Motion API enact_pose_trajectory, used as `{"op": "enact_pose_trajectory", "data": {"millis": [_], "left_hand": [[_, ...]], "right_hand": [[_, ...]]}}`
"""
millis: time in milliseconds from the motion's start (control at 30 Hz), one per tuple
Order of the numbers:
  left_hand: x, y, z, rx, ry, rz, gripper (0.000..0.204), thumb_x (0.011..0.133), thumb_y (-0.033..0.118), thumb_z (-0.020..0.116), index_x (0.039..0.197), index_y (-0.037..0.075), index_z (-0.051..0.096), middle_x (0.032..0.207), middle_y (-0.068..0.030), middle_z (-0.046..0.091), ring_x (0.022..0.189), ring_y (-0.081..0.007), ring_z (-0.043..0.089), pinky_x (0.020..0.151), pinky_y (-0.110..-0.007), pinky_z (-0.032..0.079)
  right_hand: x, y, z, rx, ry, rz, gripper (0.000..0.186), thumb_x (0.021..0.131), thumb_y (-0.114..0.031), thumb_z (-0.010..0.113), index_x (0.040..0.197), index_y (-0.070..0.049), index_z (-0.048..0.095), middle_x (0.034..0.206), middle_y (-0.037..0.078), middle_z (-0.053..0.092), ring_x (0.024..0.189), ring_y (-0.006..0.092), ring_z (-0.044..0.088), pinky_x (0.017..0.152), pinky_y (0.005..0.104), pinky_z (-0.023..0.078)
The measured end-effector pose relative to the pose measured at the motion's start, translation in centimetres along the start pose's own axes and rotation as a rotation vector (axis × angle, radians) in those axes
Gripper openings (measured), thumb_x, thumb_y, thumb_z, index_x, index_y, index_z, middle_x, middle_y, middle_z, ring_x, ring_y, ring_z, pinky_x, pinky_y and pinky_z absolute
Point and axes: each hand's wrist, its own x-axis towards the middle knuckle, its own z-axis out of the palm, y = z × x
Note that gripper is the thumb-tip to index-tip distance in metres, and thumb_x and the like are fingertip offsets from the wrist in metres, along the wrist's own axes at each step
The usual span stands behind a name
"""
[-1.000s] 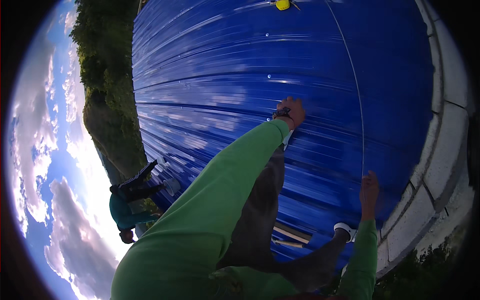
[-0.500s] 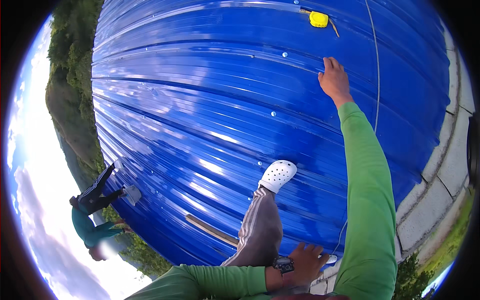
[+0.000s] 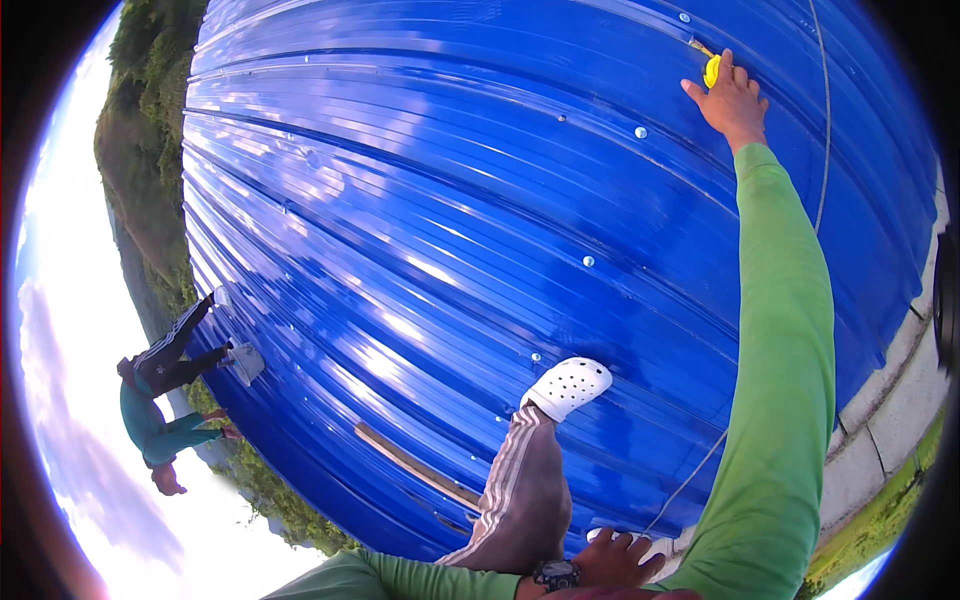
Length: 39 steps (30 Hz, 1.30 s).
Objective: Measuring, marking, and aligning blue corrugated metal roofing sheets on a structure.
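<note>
Fills nearly the whole view: blue ribbed metal roof (image 3: 420, 230), glossy, ridges bending from upper left to lower right, dotted with small screw heads.

Runs along the 3 to 4 o'clock rim: pale concrete edge (image 3: 890, 400), with grass beyond it.

Shows at 9 o'clock: sky and a green slope past the roof's far edge.

Crouches at 8 o'clock, at the roof edge: another person (image 3: 165, 400) in a teal top and dark striped trousers.

Stretches up from 5 o'clock toward 1 o'clock: long green sleeve (image 3: 780, 380) of the right arm.

Bends at 6 o'clock: grey trouser leg with side stripes, ending in a white holed clog (image 3: 567, 387) planted on the roof.

Lies at 7 o'clock: thin wooden strip (image 3: 415, 465) flat on the ribs.

Trails from 5 o'clock up the right side: thin cord (image 3: 690, 482).

Rests at 1 o'clock: right hand (image 3: 732, 100), fingers held together and laid on the roof, fingertips touching the yellow tape measure (image 3: 711, 70); cannot tell whether gripped.

Presses down at 6 o'clock: left hand (image 3: 618, 560), fingers spread on the roof, black watch (image 3: 556, 574) on the wrist.
</note>
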Motion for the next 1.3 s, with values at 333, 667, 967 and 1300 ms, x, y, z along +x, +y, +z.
{"op": "enact_pose_trajectory", "data": {"millis": [333,667,967,1300], "left_hand": [[0.8,2.1,0.5,0.239,0.317,0.032,0.041,0.071,0.034,0.065,0.105,0.012,0.057,0.094,-0.0093,0.054,0.087,-0.0242,0.057,0.075,-0.040,0.043],[1.9,0.3,1.8,0.523,0.076,-0.252,0.041,0.081,0.031,0.058,0.111,0.003,0.053,0.098,-0.0202,0.059,0.087,-0.0358,0.059,0.074,-0.045,0.048],[6.5,1.4,4.6,-1.009,0.072,-0.259,0.060,0.092,0.052,0.037,0.129,0.006,0.039,0.121,-0.0108,0.050,0.111,-0.0237,0.050,0.088,-0.039,0.046],[6.5,5.7,-5.2,-0.635,0.205,-0.149,0.041,0.087,0.035,0.050,0.120,0.012,0.047,0.099,-0.0119,0.060,0.088,-0.0324,0.059,0.060,-0.043,0.050]], "right_hand": [[-6.6,2.4,3.3,0.812,0.102,0.065,0.063,0.070,-0.035,0.075,0.108,0.003,0.042,0.099,0.023,0.057,0.092,0.0354,0.058,0.079,0.0362,0.048],[-44.6,7.3,-3.5,1.654,-0.413,0.455,0.063,0.071,-0.029,0.068,0.121,-0.002,0.042,0.108,0.020,0.054,0.095,0.0320,0.057,0.083,0.0366,0.045],[-61.2,10.5,-14.1,1.407,-0.181,0.727,0.060,0.074,-0.031,0.066,0.121,-0.004,0.043,0.106,0.016,0.056,0.100,0.0299,0.054,0.085,0.0389,0.044],[-81.9,17.9,-15.7,1.190,-0.077,1.198,0.051,0.085,-0.035,0.055,0.122,-0.001,0.045,0.103,0.019,0.061,0.096,0.0341,0.058,0.082,0.0413,0.047]]}}
